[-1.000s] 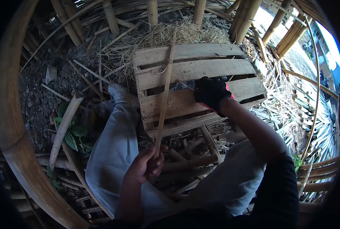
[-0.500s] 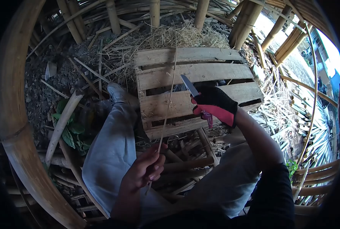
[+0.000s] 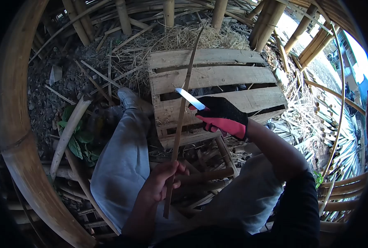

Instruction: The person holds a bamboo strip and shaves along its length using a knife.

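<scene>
At seven o'clock, the bare left hand (image 3: 160, 181) gripped a long brown bamboo strip (image 3: 180, 124); the black-and-pink-gloved right hand (image 3: 224, 115), a bright-bladed metal knife (image 3: 192, 100). A slip risked cutting the left.

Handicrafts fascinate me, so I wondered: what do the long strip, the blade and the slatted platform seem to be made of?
Strip: probably split bamboo, unpainted; it looks thin, brown and slightly curved. Blade: likely steel, smooth-looking, judging by its bright glare. Slatted platform: seemingly bare wood, with pale tan boards and slightly uneven edges.
</scene>
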`<control>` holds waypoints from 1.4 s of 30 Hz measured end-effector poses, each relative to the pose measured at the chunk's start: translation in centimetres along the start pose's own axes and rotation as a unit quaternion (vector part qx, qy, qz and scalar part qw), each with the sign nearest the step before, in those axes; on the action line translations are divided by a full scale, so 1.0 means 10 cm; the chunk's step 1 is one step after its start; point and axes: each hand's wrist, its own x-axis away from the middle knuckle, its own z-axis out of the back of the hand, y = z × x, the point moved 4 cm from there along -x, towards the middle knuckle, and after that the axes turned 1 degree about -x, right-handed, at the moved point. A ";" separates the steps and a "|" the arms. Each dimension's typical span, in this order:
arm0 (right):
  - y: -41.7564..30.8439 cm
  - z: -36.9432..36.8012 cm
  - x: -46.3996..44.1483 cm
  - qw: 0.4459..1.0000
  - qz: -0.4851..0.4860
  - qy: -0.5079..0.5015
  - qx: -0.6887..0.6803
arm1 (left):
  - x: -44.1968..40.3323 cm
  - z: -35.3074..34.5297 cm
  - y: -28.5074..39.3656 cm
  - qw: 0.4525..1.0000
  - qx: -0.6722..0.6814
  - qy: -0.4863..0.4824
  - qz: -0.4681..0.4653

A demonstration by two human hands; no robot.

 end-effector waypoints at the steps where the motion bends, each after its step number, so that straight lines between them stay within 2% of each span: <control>1: -0.04 -0.02 0.02 0.999 0.004 -0.020 0.041 | -0.02 0.02 0.00 1.000 0.001 -0.001 0.000; 2: 0.04 -0.01 -0.02 0.999 0.003 -0.021 0.042 | -0.02 0.03 0.01 0.999 -0.027 -0.018 -0.016; 3: 0.04 0.02 -0.06 0.947 0.192 0.029 0.256 | -0.02 0.02 0.02 0.997 -0.056 -0.035 -0.033; 4: 0.03 -0.03 -0.02 0.813 0.365 0.076 0.447 | -0.01 -0.04 0.06 0.997 -0.055 -0.035 -0.034; 5: 0.06 -0.05 -0.03 0.813 0.366 0.075 0.447 | 0.02 -0.16 0.13 0.994 -0.082 -0.043 -0.050; 6: 0.10 -0.08 -0.05 0.811 0.322 0.062 0.485 | 0.04 -0.24 0.17 0.990 -0.110 -0.053 -0.065; 7: 0.13 -0.09 -0.08 0.805 0.277 0.049 0.522 | 0.05 -0.26 0.17 0.990 -0.111 -0.053 -0.065; 8: 0.08 -0.11 -0.08 0.805 0.277 0.050 0.522 | 0.05 -0.26 0.16 0.993 -0.095 -0.033 -0.056; 10: 0.01 -0.15 -0.09 0.824 0.133 0.002 0.550 | 0.06 -0.22 0.13 0.996 -0.080 -0.014 -0.045; 11: -0.14 -0.18 -0.06 0.825 0.132 0.003 0.550 | 0.05 -0.18 0.10 0.999 -0.033 -0.014 -0.023; 13: -0.29 -0.18 -0.02 0.837 -0.023 -0.025 0.546 | 0.03 -0.14 0.08 1.000 0.014 -0.015 -0.001; 16: -0.18 -0.18 -0.10 0.838 -0.004 -0.002 0.546 | 0.02 -0.12 0.08 1.000 0.010 -0.005 0.024; 19: -0.19 -0.17 -0.10 0.827 0.010 -0.001 0.562 | 0.02 -0.09 0.09 0.999 0.011 0.043 -0.002; 24: -0.23 -0.19 -0.04 0.809 0.038 -0.036 0.585 | 0.08 -0.13 0.10 0.990 0.075 -0.111 0.054; 29: -0.15 -0.16 -0.11 0.816 0.051 -0.032 0.574 | 0.05 -0.07 0.08 0.989 0.087 -0.104 0.062; 31: -0.21 -0.12 -0.11 0.827 0.010 -0.035 0.561 | 0.03 -0.07 0.09 0.987 0.098 -0.110 0.065; 35: -0.08 0.00 -0.16 0.827 0.013 -0.018 0.562 | 0.08 -0.12 0.09 0.990 0.075 -0.082 0.084; 37: -0.01 0.04 -0.15 0.801 0.132 -0.015 0.584 | 0.12 -0.17 0.10 0.988 0.082 -0.076 0.105; 42: 0.02 0.16 -0.27 0.759 0.115 -0.042 0.639 | 0.12 -0.20 0.03 0.992 0.015 -0.035 0.121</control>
